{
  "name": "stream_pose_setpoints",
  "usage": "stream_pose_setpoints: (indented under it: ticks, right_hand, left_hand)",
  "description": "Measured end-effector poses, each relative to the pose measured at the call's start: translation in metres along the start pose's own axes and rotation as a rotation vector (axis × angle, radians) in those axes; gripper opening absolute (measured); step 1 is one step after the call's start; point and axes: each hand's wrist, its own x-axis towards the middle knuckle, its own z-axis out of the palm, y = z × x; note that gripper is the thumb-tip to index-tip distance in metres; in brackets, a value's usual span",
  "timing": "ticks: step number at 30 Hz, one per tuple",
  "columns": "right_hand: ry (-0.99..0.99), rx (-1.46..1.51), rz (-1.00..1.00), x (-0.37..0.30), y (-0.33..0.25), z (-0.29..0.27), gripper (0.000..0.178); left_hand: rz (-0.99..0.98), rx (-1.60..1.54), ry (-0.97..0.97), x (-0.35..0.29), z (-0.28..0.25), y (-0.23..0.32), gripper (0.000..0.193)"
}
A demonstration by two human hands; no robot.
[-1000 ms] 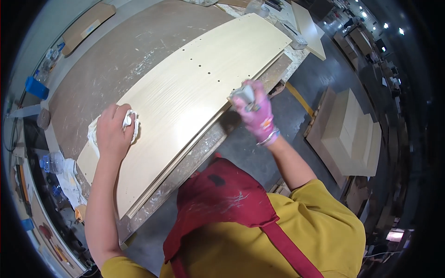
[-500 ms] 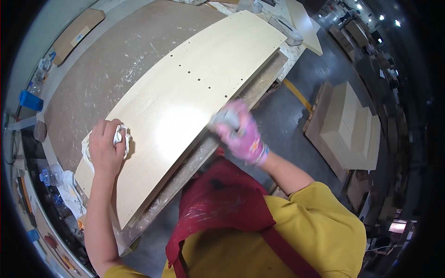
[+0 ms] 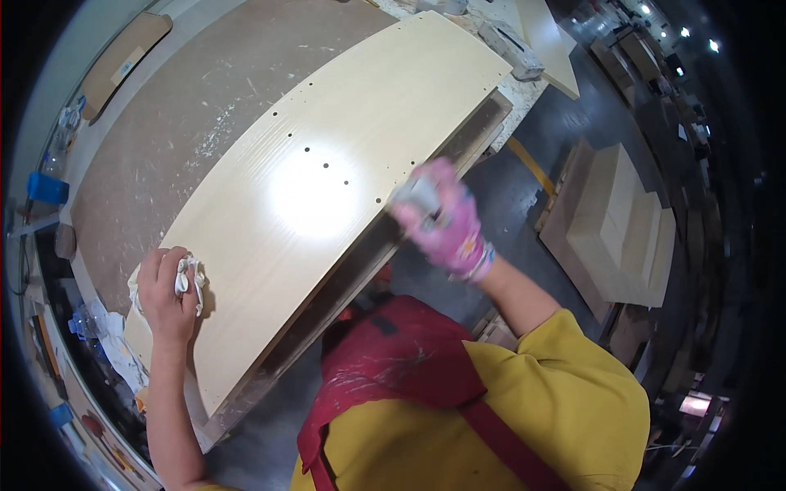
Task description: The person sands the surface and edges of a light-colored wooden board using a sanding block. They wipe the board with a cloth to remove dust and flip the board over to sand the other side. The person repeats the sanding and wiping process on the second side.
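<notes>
A long pale wood-grain panel with curved sides and several small drilled holes lies across the worktable. My bare left hand is closed over a crumpled white cloth and rests on the panel's near left end. In a pink patterned glove, my right hand grips a light grey block against the panel's right-hand long edge, beside the row of holes. Motion blurs the block a little, so its exact kind does not show. Under that edge, a brownish board stands out below the panel.
Brown tabletop with white scuffs spreads to the left. A grey oblong block and another pale board lie beyond the panel's far end. Stacked pale boards stand on the floor at right. Clear bottles and a blue container line the left side.
My right hand has slid the block a short way along the panel's edge, toward the far end. The view has shifted a little. My left hand stays on the cloth.
</notes>
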Motion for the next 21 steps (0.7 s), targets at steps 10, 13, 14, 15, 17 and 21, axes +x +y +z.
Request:
stream_pose_setpoints:
  ticks: [10, 13, 14, 15, 17, 21]
  right_hand:
    - [0.081, -0.065, -0.046, -0.002, 0.003, 0.006, 0.039]
    - [0.07, 0.058, -0.111, -0.02, -0.009, 0.018, 0.037]
    - [0.043, 0.072, -0.093, -0.027, -0.012, 0.021, 0.038]
    - [0.058, 0.111, -0.047, -0.029, -0.016, 0.018, 0.041]
    - [0.168, 0.137, 0.076, -0.028, -0.013, 0.014, 0.051]
    - [0.259, -0.034, 0.135, -0.006, -0.011, 0.01, 0.055]
  left_hand:
    - [0.022, -0.02, 0.007, -0.001, -0.002, -0.001, 0.021]
    - [0.08, -0.021, 0.059, 0.001, -0.001, -0.002, 0.019]
    - [0.082, -0.032, 0.058, 0.001, -0.001, -0.002, 0.018]
    - [0.084, -0.043, 0.056, 0.0, -0.001, -0.003, 0.017]
    - [0.112, -0.071, 0.077, 0.001, 0.001, -0.002, 0.016]
    - [0.138, -0.082, 0.067, -0.001, 0.001, -0.005, 0.016]
